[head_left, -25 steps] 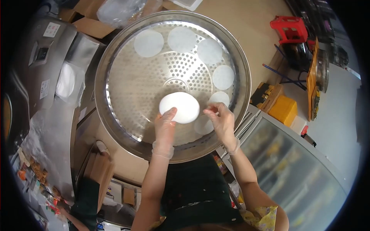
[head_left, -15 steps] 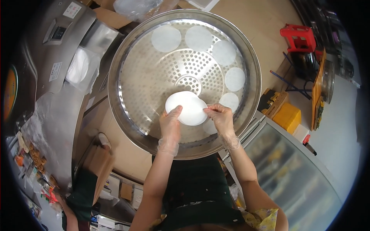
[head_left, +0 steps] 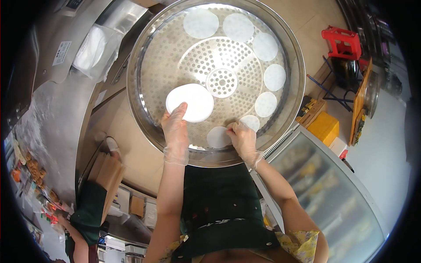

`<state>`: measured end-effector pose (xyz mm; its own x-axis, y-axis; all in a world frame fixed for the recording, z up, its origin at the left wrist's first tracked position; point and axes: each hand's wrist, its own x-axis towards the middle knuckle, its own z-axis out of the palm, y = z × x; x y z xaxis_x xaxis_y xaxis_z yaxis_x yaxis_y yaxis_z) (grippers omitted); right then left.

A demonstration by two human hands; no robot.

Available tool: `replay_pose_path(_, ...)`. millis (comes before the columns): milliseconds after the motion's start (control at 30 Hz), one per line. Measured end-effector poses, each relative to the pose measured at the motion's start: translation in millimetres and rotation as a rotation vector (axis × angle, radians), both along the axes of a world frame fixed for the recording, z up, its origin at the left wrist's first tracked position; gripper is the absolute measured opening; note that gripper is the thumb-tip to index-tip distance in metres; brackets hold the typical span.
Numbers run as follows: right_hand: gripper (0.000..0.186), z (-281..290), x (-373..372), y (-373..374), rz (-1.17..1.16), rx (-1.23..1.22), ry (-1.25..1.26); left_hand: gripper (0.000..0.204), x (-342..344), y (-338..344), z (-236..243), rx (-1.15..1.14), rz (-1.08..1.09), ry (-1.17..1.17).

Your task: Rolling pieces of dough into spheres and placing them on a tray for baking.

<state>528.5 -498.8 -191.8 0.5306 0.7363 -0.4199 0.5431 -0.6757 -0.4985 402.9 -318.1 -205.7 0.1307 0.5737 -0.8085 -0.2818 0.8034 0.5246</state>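
A large round metal steamer tray with a perforated bottom lies in front of me. My left hand, in a clear plastic glove, grips a stack of round white paper liners over the tray's near left part, thumb on top. My right hand, gloved too, has thumb and fingers pinched at the right edge of a single paper liner near the tray's front rim. Just beyond those fingers is another liner, partly covered by the hand. More single liners follow the tray's right and far sides.
On the left stands a steel machine and counter holding a plastic bag of white rounds. A glass-topped cabinet is at the right, near a yellow box and red stool. Another person's arm shows at lower left.
My right hand has drawn a liner off the stack and brought it down to the tray's near side. My left hand has moved left with the stack. The whole view has shifted slightly.
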Motion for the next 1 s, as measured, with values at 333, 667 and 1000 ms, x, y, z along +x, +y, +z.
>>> replay_pose_path(333,0.008,31,16,68,-0.718,0.307,0.752,0.033,-3,-26,5,-0.164,-0.031,-0.173)
replay_pose_path(667,0.008,18,-2,78,-0.803,0.156,0.598,0.028,-20,3,16,0.143,0.05,0.094)
replay_pose_path(1000,0.011,-21,-41,71,-0.04,0.086,0.218,0.027,-40,35,48,0.191,0.134,0.007)
